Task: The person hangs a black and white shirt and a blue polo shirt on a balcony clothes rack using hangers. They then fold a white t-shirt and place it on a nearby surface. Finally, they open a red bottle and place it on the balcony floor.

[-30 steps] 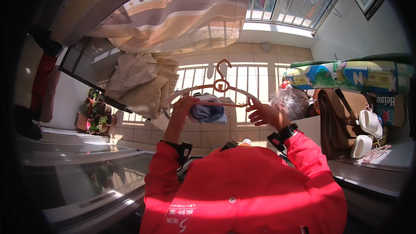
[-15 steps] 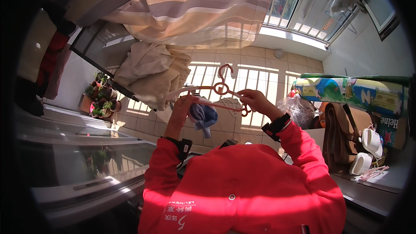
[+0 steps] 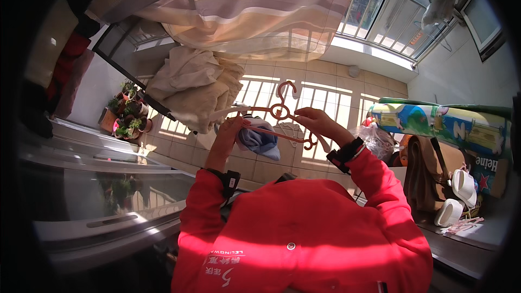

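An orange-pink plastic clothes hanger (image 3: 280, 112) is held out level before me, its hook pointing away. My left hand (image 3: 230, 131) is closed round its left part, near the lower bar. The right arm of the hanger is pinched by my right hand (image 3: 321, 123), with the fingers partly hidden. A piece of blue and grey cloth (image 3: 259, 142) shows just beside my left hand, below the hanger's bar; whether it hangs from the bar or from the hand I cannot tell. Something white and openwork (image 3: 290, 131) appears beneath the hanger.
A striped curtain (image 3: 260, 16) hangs ahead, with a heap of beige fabric (image 3: 190, 87) at its left. Potted plants (image 3: 130, 111) stand on the left. At the right are a colourful rolled mat (image 3: 434, 122), a brown bag (image 3: 429, 168) and white slippers (image 3: 463, 185).
The blue cloth has swung to the right and spread out a little. Both hands keep their hold on the hanger, whose right end dips slightly nearer me. My view has shifted a little.
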`<state>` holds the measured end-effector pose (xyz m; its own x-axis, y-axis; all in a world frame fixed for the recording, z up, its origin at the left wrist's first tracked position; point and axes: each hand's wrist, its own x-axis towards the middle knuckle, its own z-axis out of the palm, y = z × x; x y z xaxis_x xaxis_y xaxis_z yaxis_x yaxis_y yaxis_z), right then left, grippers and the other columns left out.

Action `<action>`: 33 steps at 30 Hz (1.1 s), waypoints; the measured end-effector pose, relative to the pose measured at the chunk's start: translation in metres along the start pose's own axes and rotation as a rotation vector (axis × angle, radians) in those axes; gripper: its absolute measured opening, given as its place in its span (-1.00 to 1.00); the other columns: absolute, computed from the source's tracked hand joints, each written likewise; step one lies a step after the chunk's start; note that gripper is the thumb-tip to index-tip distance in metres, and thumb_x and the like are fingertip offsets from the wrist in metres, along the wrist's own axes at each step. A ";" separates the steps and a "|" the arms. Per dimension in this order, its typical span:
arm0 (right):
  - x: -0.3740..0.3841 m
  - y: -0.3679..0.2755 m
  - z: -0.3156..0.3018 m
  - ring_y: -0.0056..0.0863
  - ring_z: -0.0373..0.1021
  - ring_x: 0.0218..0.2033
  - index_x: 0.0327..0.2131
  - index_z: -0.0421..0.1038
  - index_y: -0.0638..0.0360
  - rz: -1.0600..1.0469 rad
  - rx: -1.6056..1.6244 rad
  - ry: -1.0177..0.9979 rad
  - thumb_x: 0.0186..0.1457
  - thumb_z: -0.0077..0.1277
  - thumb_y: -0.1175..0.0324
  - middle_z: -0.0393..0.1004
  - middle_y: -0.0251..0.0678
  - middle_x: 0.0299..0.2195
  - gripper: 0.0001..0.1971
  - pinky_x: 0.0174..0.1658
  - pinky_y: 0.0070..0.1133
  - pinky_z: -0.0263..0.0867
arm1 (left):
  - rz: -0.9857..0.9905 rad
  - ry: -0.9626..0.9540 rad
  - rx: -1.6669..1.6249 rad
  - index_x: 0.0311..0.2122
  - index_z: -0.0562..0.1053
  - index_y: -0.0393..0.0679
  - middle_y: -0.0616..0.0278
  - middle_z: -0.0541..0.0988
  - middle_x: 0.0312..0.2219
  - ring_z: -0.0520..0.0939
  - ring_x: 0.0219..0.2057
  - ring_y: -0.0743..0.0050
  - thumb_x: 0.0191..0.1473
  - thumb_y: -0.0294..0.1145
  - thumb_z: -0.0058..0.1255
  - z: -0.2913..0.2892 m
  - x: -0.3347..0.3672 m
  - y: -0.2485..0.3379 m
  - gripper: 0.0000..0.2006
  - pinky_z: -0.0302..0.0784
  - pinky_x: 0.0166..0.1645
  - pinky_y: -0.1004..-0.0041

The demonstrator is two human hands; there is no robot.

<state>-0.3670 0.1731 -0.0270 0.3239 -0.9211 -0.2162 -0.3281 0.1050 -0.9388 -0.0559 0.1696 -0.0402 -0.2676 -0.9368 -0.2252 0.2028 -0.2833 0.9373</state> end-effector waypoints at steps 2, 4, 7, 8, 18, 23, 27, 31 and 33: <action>0.005 -0.008 0.005 -0.54 0.41 -0.28 -0.12 0.39 0.31 -0.005 0.209 -0.063 0.11 -0.02 0.23 0.47 -0.25 -0.30 -0.64 -0.18 -0.59 0.34 | -0.046 -0.044 0.064 -0.28 0.47 -0.21 0.27 0.55 -0.37 0.52 -0.35 0.62 0.15 -0.15 -0.06 0.005 0.001 0.005 -0.71 0.44 -0.26 0.60; 0.005 -0.014 0.007 -0.67 0.37 -0.42 -0.17 0.41 0.29 0.031 0.319 -0.089 0.10 -0.03 0.30 0.45 -0.38 -0.38 -0.72 -0.30 -0.67 0.32 | -0.023 -0.085 0.151 -0.25 0.47 -0.23 0.25 0.55 -0.38 0.52 -0.35 0.62 0.15 -0.17 -0.07 0.010 0.002 0.011 -0.70 0.43 -0.27 0.62; -0.009 -0.018 -0.003 -0.71 0.28 -0.37 -0.16 0.40 0.20 -0.013 0.333 -0.004 0.14 -0.08 0.26 0.40 -0.45 -0.37 -0.73 -0.21 -0.64 0.27 | -0.024 -0.168 0.201 -0.02 0.34 -0.28 0.18 0.53 -0.30 0.53 -0.30 0.58 0.09 -0.31 0.01 0.013 0.004 0.019 -0.62 0.45 -0.23 0.58; -0.011 -0.019 -0.006 -0.73 0.28 -0.35 -0.20 0.38 0.16 0.048 0.325 0.064 0.13 -0.09 0.23 0.38 -0.49 -0.39 -0.75 -0.21 -0.66 0.24 | -0.029 -0.192 0.189 0.03 0.28 -0.28 0.17 0.52 -0.28 0.53 -0.29 0.56 0.07 -0.34 0.03 0.014 0.005 0.021 -0.56 0.46 -0.21 0.56; -0.058 0.019 -0.032 -0.76 0.24 -0.46 -0.09 0.37 0.20 0.117 0.303 0.069 0.08 -0.07 0.34 0.38 -0.53 -0.43 -0.69 -0.43 -0.74 0.16 | 0.168 0.112 0.571 -0.01 0.36 -0.24 0.21 0.52 -0.39 0.46 -0.52 0.67 -0.19 -0.68 -0.20 0.012 0.028 0.024 -0.49 0.36 -0.47 0.67; -0.060 0.044 -0.010 -0.70 0.32 -0.48 -0.09 0.37 0.21 0.210 0.276 0.014 0.06 -0.02 0.26 0.42 -0.46 -0.41 -0.65 -0.46 -0.71 0.22 | 0.357 0.247 0.831 -0.15 0.45 -0.25 0.20 0.56 -0.39 0.55 -0.39 0.52 -0.17 -0.65 -0.19 0.013 0.034 0.036 -0.62 0.44 -0.31 0.57; -0.044 0.045 0.010 -0.68 0.33 -0.46 -0.05 0.34 0.18 0.273 0.355 0.022 0.05 -0.01 0.28 0.39 -0.46 -0.43 -0.62 -0.45 -0.71 0.24 | 0.400 0.263 0.856 -0.23 0.47 -0.23 0.15 0.57 -0.38 0.58 -0.31 0.36 -0.15 -0.62 -0.16 0.019 0.031 0.044 -0.70 0.45 -0.19 0.48; -0.035 0.028 0.014 -0.68 0.33 -0.46 -0.03 0.34 0.18 0.188 0.324 0.022 0.10 -0.07 0.32 0.39 -0.46 -0.43 -0.65 -0.46 -0.72 0.23 | 0.447 0.371 1.039 -0.25 0.48 -0.18 0.08 0.57 -0.38 0.59 -0.32 0.21 -0.12 -0.58 -0.11 0.017 0.029 0.050 -0.75 0.46 -0.21 0.42; -0.033 0.020 0.017 -0.68 0.33 -0.46 -0.03 0.34 0.18 0.131 0.271 0.019 0.13 -0.09 0.33 0.39 -0.46 -0.43 -0.68 -0.46 -0.72 0.22 | 0.476 0.415 1.057 -0.24 0.48 -0.17 0.05 0.57 -0.38 0.59 -0.33 0.14 -0.10 -0.55 -0.08 0.015 0.030 0.051 -0.76 0.46 -0.22 0.39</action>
<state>-0.3691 0.2118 -0.0430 0.2765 -0.8999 -0.3372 -0.1162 0.3170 -0.9413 -0.0673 0.1305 0.0045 -0.0165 -0.9503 0.3109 -0.7157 0.2284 0.6600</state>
